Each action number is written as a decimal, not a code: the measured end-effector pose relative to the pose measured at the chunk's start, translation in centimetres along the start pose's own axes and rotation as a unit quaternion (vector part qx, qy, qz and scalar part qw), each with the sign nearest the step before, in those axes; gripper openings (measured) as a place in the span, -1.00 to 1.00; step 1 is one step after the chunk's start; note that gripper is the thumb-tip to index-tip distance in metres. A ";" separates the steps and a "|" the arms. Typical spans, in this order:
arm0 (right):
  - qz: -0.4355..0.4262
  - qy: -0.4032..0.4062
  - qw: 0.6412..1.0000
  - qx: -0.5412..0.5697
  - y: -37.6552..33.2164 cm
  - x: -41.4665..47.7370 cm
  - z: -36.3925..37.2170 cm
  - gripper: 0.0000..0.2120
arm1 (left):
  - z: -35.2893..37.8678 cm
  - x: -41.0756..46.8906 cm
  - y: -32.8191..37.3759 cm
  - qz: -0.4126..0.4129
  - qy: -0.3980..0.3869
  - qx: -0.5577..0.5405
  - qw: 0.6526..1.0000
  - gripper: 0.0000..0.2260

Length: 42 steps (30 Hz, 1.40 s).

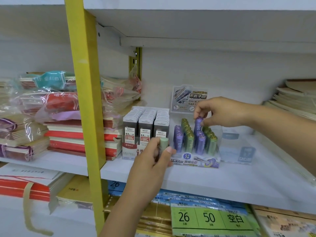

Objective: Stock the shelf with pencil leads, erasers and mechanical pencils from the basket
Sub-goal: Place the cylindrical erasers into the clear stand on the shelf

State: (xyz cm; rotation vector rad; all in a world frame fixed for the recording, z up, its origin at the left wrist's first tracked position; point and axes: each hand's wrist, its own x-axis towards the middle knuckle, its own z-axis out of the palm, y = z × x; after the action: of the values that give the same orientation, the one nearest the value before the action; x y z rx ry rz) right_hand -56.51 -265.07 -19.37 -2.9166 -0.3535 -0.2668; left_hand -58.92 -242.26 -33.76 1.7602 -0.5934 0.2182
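A display box (196, 161) of purple and green lead tubes stands on the white shelf (222, 182). My right hand (220, 113) pinches the top of a purple lead tube (198, 125), which stands higher than the others in the box's back row. My left hand (153, 158) is in front of the box's left side, closed on a green tube (163, 142) held upright. Just left of the display stands a box of grey 0.5 lead cases (145, 127) in three rows.
A yellow upright (85, 100) divides the shelving. Stacks of wrapped notebooks (56, 117) fill the left bay. A clear plastic box (239, 147) sits right of the display, with piled paper pads (294, 100) further right. Paper packs (210, 219) lie on the shelf below.
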 end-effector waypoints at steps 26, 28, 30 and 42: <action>-0.032 -0.039 0.996 -0.074 0.5 0.2 0.7 -0.86 | 0.0 0.2 -0.3 0.004 -0.013 -0.014 1.000 -0.84; -0.027 -0.041 0.996 -0.080 0.3 0.2 0.5 -0.86 | 0.0 0.2 -0.3 0.003 -0.014 -0.025 1.000 -0.86; -0.033 -0.012 0.994 -0.099 -0.2 -0.3 0.3 -0.84 | 0.0 0.2 -0.1 0.008 -0.013 -0.037 0.999 -0.94; -0.087 0.054 0.964 0.245 -5.5 -6.3 2.8 -0.85 | 0.8 -0.4 2.0 -0.001 -0.042 -0.097 0.994 -0.79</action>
State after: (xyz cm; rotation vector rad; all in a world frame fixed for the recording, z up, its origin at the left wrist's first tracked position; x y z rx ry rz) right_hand -63.49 -260.57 -22.44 -2.3774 -0.5675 -0.3114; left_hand -60.45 -243.27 -32.47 1.5880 -0.6518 0.0811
